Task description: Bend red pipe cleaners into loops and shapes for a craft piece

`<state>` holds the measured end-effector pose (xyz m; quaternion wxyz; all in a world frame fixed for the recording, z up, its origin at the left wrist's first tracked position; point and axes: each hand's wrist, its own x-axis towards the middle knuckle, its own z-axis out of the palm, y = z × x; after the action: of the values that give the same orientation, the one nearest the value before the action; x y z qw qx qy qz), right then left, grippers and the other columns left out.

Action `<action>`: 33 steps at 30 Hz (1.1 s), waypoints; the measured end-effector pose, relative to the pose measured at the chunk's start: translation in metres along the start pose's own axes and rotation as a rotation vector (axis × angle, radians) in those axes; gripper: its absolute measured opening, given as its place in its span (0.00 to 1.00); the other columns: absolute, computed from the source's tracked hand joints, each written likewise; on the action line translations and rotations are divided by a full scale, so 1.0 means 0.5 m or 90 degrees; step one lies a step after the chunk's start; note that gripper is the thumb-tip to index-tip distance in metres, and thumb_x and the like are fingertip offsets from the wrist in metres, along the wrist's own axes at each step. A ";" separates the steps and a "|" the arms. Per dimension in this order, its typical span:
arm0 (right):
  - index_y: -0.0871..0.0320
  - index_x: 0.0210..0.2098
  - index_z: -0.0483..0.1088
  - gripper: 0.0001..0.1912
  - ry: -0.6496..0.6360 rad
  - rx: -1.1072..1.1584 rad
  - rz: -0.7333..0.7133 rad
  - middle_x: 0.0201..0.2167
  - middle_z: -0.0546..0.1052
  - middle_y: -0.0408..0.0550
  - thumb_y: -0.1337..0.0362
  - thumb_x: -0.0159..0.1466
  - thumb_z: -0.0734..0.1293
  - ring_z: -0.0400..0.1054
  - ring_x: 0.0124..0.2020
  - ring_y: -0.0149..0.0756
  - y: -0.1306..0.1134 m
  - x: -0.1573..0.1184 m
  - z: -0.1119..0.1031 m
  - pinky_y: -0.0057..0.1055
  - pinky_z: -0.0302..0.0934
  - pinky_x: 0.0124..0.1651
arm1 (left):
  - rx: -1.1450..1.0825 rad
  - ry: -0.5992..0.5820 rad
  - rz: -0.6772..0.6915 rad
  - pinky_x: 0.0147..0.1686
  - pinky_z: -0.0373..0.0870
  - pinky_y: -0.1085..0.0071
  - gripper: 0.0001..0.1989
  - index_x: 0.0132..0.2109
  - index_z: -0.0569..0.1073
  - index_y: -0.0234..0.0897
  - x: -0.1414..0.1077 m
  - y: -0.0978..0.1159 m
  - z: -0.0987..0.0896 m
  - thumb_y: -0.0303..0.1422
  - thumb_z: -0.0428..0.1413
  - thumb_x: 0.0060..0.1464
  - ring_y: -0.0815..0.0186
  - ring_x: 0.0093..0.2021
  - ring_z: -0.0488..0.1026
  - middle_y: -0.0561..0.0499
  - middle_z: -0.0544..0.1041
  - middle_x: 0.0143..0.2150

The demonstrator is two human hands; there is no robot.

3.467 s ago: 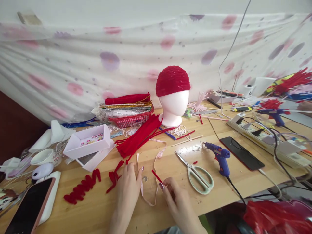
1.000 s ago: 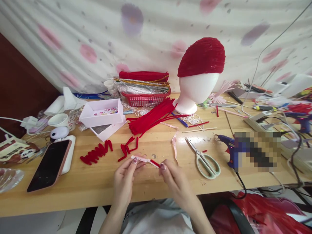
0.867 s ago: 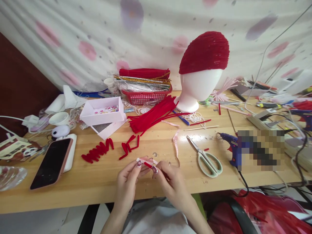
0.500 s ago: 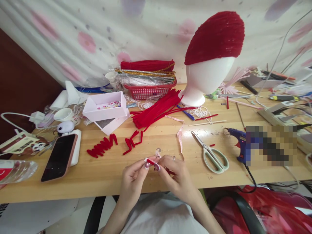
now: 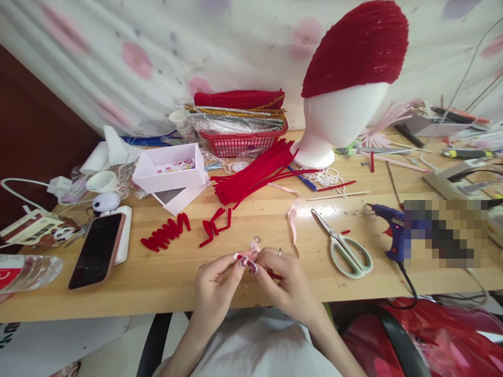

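Wooden counter (image 5: 149, 285) strewn with craft supplies
White mannequin head (image 5: 340, 118) and red basket (image 5: 241, 145) stand behind; a red stem bundle (image 5: 253, 175), bent red pieces (image 5: 167, 231), part of a pink measuring tape (image 5: 292, 213), scissors (image 5: 337, 239) and a blue glue gun (image 5: 396, 233) lie nearer.

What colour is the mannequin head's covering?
The covering is deep red, seen best in the head view.

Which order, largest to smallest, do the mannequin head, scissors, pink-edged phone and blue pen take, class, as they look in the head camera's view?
1. Mannequin head
2. Scissors and pink-edged phone: too alike to rank
3. Blue pen
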<state>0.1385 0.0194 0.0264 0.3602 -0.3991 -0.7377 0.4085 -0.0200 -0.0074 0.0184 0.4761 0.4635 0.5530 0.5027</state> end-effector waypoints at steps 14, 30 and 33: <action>0.54 0.35 0.70 0.06 0.003 0.228 0.019 0.46 0.76 0.51 0.59 0.67 0.65 0.68 0.51 0.43 0.001 0.014 -0.001 0.43 0.59 0.55 | -0.043 0.095 -0.031 0.37 0.81 0.65 0.16 0.39 0.83 0.33 0.034 0.059 -0.026 0.42 0.63 0.52 0.56 0.35 0.82 0.44 0.84 0.35; 0.57 0.22 0.67 0.21 0.073 0.353 0.246 0.22 0.73 0.43 0.49 0.64 0.65 0.65 0.27 0.33 0.008 0.038 0.039 0.30 0.59 0.36 | -0.029 0.051 -0.079 0.29 0.80 0.72 0.15 0.39 0.81 0.31 0.082 0.059 -0.039 0.40 0.63 0.52 0.60 0.32 0.82 0.43 0.84 0.35; 0.56 0.22 0.68 0.21 0.070 0.348 0.244 0.22 0.73 0.43 0.49 0.64 0.65 0.65 0.27 0.33 0.008 0.037 0.038 0.31 0.59 0.37 | -0.033 0.053 -0.083 0.29 0.80 0.71 0.15 0.40 0.81 0.31 0.082 0.058 -0.038 0.40 0.63 0.52 0.60 0.31 0.82 0.43 0.84 0.35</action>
<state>0.1158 0.0312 0.0189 0.4097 -0.4405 -0.4921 0.6293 -0.0427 0.0331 0.0453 0.4964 0.3928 0.5882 0.5034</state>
